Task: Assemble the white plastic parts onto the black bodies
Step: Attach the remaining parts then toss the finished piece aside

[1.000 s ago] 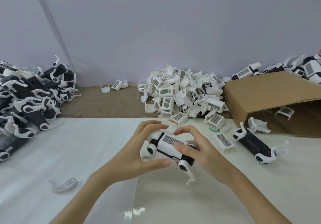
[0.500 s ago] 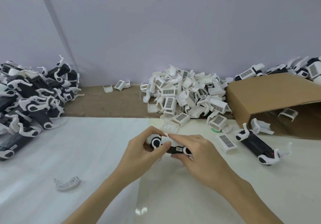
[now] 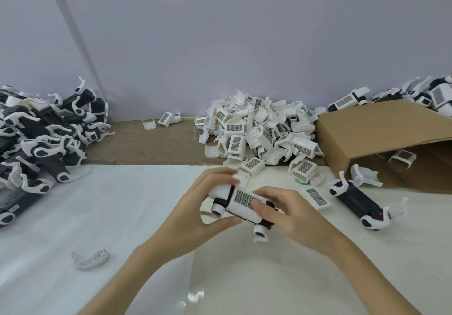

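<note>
Both hands hold one black body with a white gridded cover [image 3: 241,203] above the white sheet at centre. My left hand [image 3: 195,214] grips its left end, thumb underneath and fingers curled over the top. My right hand [image 3: 291,214] grips the right end, with fingers lying across the cover. A white wheel-like end [image 3: 259,233] sticks out below the right hand. A heap of loose white covers [image 3: 259,133] lies behind the hands. Another black body [image 3: 357,198] lies on the sheet to the right.
A pile of black-and-white bodies [image 3: 41,138] fills the left side. An open cardboard box [image 3: 381,133] lies on its side at the right, with more units [image 3: 347,100] behind it. A single white curved piece [image 3: 91,259] lies on the sheet at lower left. The wall stands close behind.
The held body has been turned so its gridded white cover faces up again; half a second ago it sat lower, mostly hidden under the hands. Both hands lifted slightly.
</note>
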`<action>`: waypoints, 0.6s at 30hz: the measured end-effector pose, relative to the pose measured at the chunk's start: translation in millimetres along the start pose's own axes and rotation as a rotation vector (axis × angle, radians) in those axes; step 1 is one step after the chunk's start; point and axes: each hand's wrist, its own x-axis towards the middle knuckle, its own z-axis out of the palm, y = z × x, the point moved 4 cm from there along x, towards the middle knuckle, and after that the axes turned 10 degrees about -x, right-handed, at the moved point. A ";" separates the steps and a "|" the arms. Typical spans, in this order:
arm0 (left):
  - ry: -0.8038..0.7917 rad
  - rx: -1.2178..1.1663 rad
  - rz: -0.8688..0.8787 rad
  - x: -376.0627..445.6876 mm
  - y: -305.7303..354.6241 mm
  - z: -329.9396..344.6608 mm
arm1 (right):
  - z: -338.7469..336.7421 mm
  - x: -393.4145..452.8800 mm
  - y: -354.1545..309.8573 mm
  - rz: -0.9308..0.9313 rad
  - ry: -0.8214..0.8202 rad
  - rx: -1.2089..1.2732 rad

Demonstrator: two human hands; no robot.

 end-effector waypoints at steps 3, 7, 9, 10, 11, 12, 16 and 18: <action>0.133 -0.012 -0.115 -1.7 -3.1 0.1 | -1.2 -0.1 0.1 -0.003 0.125 -0.104; 0.190 -0.019 -0.281 -5.3 -9.8 1.9 | 8.9 -0.3 -5.5 -0.067 0.215 -0.324; 0.203 -0.012 -0.250 -4.8 -6.8 3.2 | 7.2 0.6 -6.7 -0.056 0.225 -0.325; 0.225 -0.025 -0.222 -3.8 -3.1 3.1 | 5.7 1.1 -7.2 -0.065 0.236 -0.340; 0.252 -0.035 -0.197 -2.7 0.1 2.3 | 4.9 1.5 -8.4 -0.084 0.257 -0.369; 0.289 -0.051 -0.182 -2.4 2.6 0.7 | 5.5 1.3 -10.6 -0.120 0.287 -0.407; 0.428 -0.160 -0.296 -2.6 -0.3 0.2 | 21.8 0.9 -15.5 -0.201 0.263 -0.522; 0.376 -0.103 -0.333 -4.5 -1.8 5.4 | 25.3 4.5 -8.1 -0.187 0.252 -0.582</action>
